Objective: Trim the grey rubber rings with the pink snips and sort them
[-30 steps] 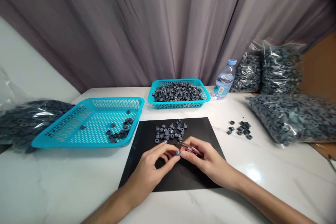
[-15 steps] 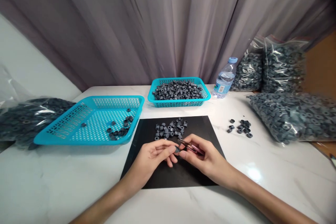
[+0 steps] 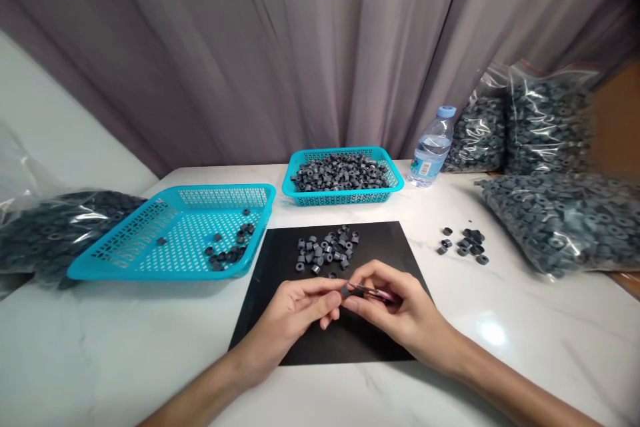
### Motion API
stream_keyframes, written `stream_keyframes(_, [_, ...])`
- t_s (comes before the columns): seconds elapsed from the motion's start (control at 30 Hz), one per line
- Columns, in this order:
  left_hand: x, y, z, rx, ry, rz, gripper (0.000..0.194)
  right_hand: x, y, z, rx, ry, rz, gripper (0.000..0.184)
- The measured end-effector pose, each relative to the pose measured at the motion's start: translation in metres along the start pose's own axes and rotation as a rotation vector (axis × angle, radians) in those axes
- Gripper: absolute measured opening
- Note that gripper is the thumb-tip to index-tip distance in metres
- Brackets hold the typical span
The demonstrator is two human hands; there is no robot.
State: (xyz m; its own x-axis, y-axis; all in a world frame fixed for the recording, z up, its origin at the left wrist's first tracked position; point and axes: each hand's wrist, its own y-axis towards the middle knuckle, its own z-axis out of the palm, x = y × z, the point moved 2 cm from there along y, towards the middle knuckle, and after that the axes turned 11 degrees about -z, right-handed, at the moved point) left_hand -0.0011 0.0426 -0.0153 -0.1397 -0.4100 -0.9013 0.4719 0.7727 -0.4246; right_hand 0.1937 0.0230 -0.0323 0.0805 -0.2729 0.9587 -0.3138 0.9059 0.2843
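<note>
My left hand [image 3: 305,310] pinches a small dark grey ring [image 3: 345,291] between thumb and index finger above the black mat [image 3: 320,350]. Against that ring lies the tip of a slim metal tool with a pinkish handle [image 3: 381,295], which my right hand [image 3: 395,303] grips. Fingers partly cover the tool, so I cannot tell whether it is small scissors or tweezers. Just beyond my fingertips, a loose pile of short grey rings [image 3: 325,251] rests on the mat, some upright and some on their sides.
A blue basket [image 3: 160,275] at left holds several rings; another blue basket [image 3: 343,199] at the back is heaped with them. Several dark pieces [image 3: 467,240] lie right of the mat. A water bottle [image 3: 433,150] and ring-filled bags [image 3: 565,227] stand further right; another bag [image 3: 65,230] lies left.
The ring has turned in my left fingers and now sits closer to my right fingertips. The tool has tilted flatter, its tip now at the ring. The view has shifted slightly.
</note>
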Motion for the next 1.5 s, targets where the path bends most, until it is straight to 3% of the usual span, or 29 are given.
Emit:
stream_keyframes(0.5, [-0.008,-0.002,0.011,0.024,0.099,0.028,0.031,0.004,0.001,-0.001,0.005,0.038,-0.046,0.031])
stream_keyframes(0.73, [-0.009,-0.004,0.012,0.028,0.046,0.036,0.036,0.006,0.001,-0.001,0.01,-0.014,-0.019,0.036])
stream_keyframes(1.0, [-0.003,-0.002,0.01,0.093,0.029,0.02,0.039,0.007,-0.001,-0.001,0.017,0.004,-0.026,0.024])
stream_keyframes(1.2, [-0.003,-0.004,0.012,0.149,0.013,-0.021,0.041,0.006,-0.003,-0.004,0.092,0.027,0.011,0.026])
stream_keyframes(1.5, [-0.002,-0.002,0.014,0.167,-0.06,-0.052,0.044,0.008,0.001,-0.003,0.008,0.038,-0.002,0.022])
